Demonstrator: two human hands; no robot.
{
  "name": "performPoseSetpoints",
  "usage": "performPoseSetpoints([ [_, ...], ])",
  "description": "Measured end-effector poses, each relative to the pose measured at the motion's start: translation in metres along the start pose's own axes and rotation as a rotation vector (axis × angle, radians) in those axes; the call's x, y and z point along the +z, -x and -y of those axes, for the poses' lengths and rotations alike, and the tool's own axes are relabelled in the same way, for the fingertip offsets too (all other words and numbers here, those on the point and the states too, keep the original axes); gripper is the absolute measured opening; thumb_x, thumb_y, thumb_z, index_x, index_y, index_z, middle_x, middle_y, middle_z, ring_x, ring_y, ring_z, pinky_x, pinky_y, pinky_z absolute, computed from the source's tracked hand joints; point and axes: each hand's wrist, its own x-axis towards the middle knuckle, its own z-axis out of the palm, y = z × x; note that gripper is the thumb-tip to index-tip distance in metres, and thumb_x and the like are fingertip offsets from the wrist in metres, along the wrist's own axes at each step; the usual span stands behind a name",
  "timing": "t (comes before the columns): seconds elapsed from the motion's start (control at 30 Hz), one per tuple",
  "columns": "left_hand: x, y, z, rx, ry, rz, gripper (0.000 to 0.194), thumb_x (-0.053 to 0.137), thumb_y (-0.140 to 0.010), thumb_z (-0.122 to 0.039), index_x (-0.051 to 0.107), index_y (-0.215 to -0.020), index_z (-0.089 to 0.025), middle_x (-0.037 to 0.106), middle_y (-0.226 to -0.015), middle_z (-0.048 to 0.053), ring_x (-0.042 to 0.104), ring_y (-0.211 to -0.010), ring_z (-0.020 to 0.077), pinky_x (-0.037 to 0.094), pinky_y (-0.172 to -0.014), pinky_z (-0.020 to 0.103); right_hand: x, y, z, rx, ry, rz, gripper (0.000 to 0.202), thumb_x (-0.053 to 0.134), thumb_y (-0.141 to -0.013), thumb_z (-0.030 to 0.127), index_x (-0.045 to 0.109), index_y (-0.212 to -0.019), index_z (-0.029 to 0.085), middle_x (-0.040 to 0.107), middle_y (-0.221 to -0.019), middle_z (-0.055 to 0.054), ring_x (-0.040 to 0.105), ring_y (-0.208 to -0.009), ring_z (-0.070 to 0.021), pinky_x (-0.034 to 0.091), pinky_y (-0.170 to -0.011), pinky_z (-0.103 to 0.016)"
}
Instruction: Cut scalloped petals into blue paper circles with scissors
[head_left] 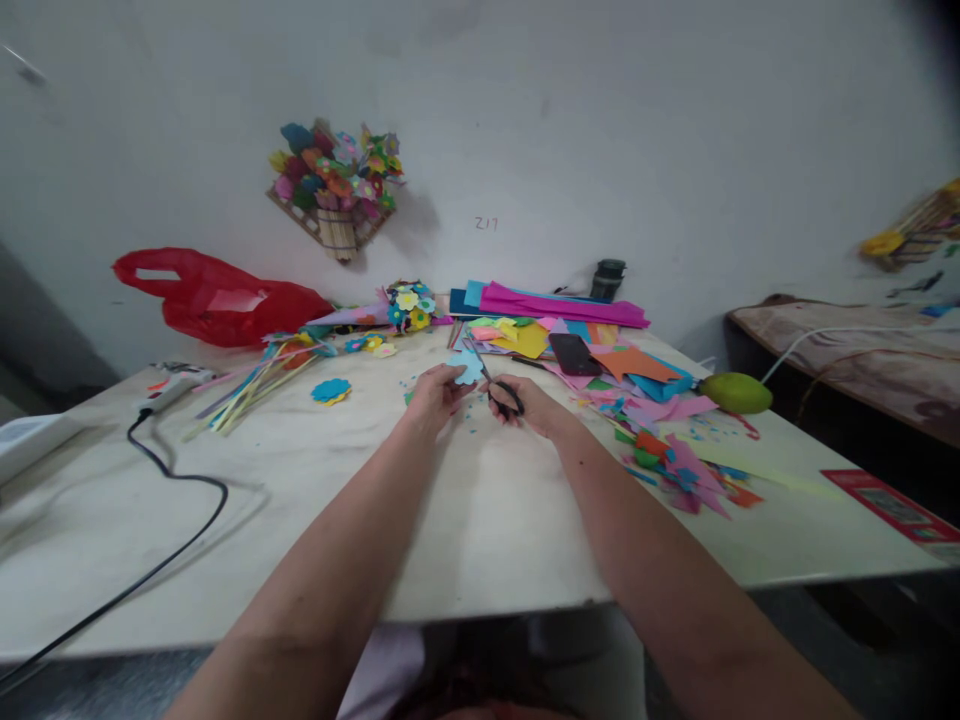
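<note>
Near the middle of the white table (330,530), my left hand (437,393) pinches a light blue paper piece (470,367) with a scalloped edge. My right hand (523,404) is closed round the black handles of a pair of scissors (508,397). The scissor blades point up and left, at the right side of the light blue paper. Small blue paper bits lie on the table around both hands. To the left lies a blue flower shape (331,389) with yellow paper under it.
Coloured sheets, a dark phone (574,354) and paper scraps (686,470) lie right; a green-yellow object (736,393) sits beyond. Left are paper strips (247,390), a red bag (225,305) and a corded tool (176,386). Paper flowers (410,305) stand near the wall.
</note>
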Motion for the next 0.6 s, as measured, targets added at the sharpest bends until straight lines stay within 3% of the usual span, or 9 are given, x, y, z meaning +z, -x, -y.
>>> performPoseSetpoints([
  [0.27,0.0016,0.0044,-0.0013,-0.022,-0.010,0.106,0.015,0.073,-0.062,-0.007,0.065,-0.072,-0.015,0.072,-0.076,0.006,0.070,-0.069,0.0164,0.060,-0.067,0.026,-0.0001,-0.0003,0.0000,-0.008,-0.014,-0.007,0.017,0.062,-0.087,0.030,0.057,-0.076,0.018,0.059,-0.057,0.002,0.051,-0.041,-0.0090,0.028,-0.035,-0.019],
  [0.6,0.0064,0.0083,0.0014,-0.007,-0.056,0.077,0.020,0.074,-0.060,-0.007,0.056,-0.062,-0.017,0.064,-0.066,0.001,0.061,-0.061,0.0117,0.058,-0.060,0.024,0.0011,0.0012,0.0009,-0.038,-0.001,-0.012,0.022,0.066,-0.083,0.035,0.055,-0.072,0.019,0.059,-0.057,0.001,0.051,-0.043,-0.0095,0.030,-0.035,-0.019],
])
